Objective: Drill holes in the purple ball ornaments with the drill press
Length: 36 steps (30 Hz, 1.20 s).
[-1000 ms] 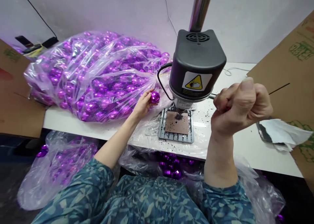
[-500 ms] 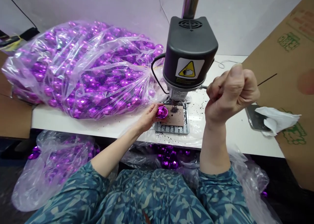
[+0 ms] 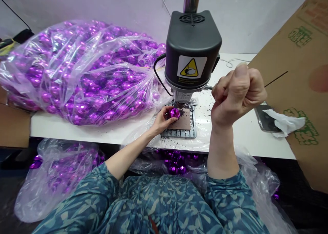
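Note:
My left hand (image 3: 163, 120) pinches a shiny purple faceted ball (image 3: 175, 113) between thumb and fingers. The ball is over a brown board (image 3: 186, 122) that lies on the slotted metal base (image 3: 192, 134) of a small bench drill press (image 3: 193, 49). Black shavings lie around the ball, just under the drill's lower end; the bit itself is hidden. Raised on the drill's right side, my right hand (image 3: 238, 94) is closed in a fist around its lever (image 3: 208, 87), of which only a short metal piece shows beside the fingers.
A large clear bag of purple balls (image 3: 89, 73) fills the table's left side. Further bagged balls (image 3: 69, 169) hang below the table edge. At right, a phone (image 3: 266, 118) lies partly under white tissue (image 3: 288, 121), beside a tall cardboard box (image 3: 294, 63).
My left hand has moved the ball right, from the board's left edge to under the drill, and turned it. My right hand stays closed and raised. The whole view has shifted slightly.

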{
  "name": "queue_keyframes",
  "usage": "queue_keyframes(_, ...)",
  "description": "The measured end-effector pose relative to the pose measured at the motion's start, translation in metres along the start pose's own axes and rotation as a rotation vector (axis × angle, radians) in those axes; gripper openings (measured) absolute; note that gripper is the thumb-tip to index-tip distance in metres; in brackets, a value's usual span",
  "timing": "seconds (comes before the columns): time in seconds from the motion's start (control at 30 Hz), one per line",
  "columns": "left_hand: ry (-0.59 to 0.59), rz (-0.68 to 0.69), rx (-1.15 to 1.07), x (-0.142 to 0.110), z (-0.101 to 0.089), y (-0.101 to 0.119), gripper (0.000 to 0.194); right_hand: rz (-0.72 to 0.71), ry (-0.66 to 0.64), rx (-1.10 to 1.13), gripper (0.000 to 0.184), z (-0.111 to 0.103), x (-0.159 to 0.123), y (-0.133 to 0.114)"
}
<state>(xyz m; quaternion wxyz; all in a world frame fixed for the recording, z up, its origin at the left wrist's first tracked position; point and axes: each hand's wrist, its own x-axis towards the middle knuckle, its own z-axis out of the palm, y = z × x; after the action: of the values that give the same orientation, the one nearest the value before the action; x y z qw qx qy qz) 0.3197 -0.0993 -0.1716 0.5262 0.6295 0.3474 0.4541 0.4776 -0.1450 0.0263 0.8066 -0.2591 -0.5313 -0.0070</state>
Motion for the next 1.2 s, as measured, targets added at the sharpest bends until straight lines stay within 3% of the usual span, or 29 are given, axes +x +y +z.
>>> queue_keyframes(0.33, -0.057, 0.08, -0.053, 0.003, 0.004, -0.011, 0.069, 0.019, 0.01, -0.215, 0.046, 0.001, -0.001, -0.002)
queue_keyframes(0.5, -0.103, 0.113, 0.04, -0.001, 0.01, -0.006, 0.061, 0.058, 0.033, -0.119, 0.049, 0.001, -0.001, -0.003)
queue_keyframes(0.7, -0.065, 0.087, 0.158, -0.005, 0.015, 0.002, 0.054, -0.002, 0.008, -0.101, 0.042, -0.003, -0.004, 0.001)
queue_keyframes(0.9, -0.068, 0.092, 0.089, -0.007, 0.017, 0.003, 0.055, 0.026, 0.03, -0.074, 0.042, -0.006, -0.009, 0.003)
queue_keyframes(1.2, -0.049, 0.128, 0.092, -0.007, 0.018, -0.003, 0.055, -0.103, 0.024, 0.05, 0.049, -0.011, -0.019, 0.008)
